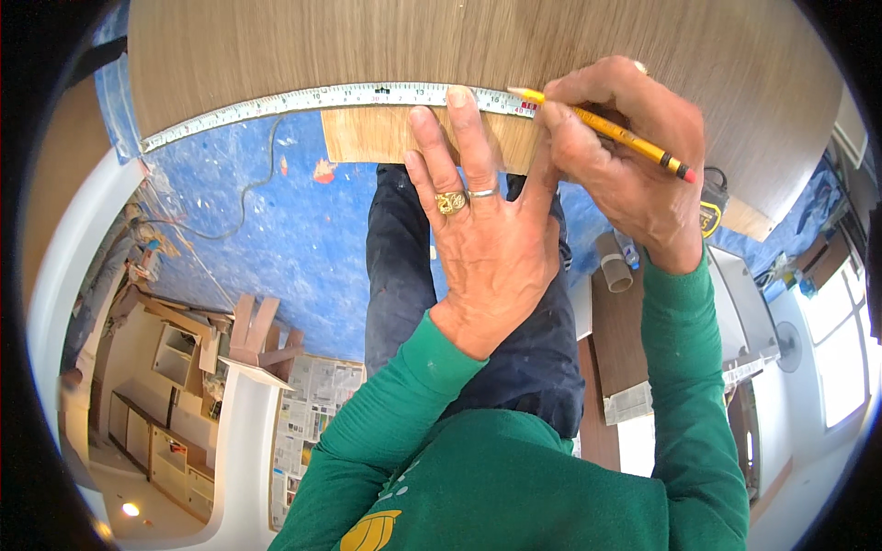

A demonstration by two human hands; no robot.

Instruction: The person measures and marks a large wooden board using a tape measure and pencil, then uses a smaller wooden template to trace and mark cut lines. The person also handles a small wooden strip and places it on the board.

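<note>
A wide wood-grain board [367, 41] fills the far part of the view. Along its near edge runs the white tape measure blade [303, 101], bowed by the lens. My left hand [496, 243], wearing rings, lies with fingers stretched out; its fingertips press on the blade and a paler wood strip [363, 138] below it. A yellow pencil [625, 137] is gripped in my right hand [648, 197], its point at the blade's far edge, just right of my left fingertips. Partly behind my right wrist sits the black-and-yellow tape measure case [711, 209].
Blue, paint-spotted sheeting [312, 239] covers the floor below the board, with a grey cable [246, 207] across it. A cardboard tube [614, 266] lies right of my legs. Wood offcuts [262, 331] and spread newspaper [312, 395] are at the left, a white-framed window [841, 340] at the right.
</note>
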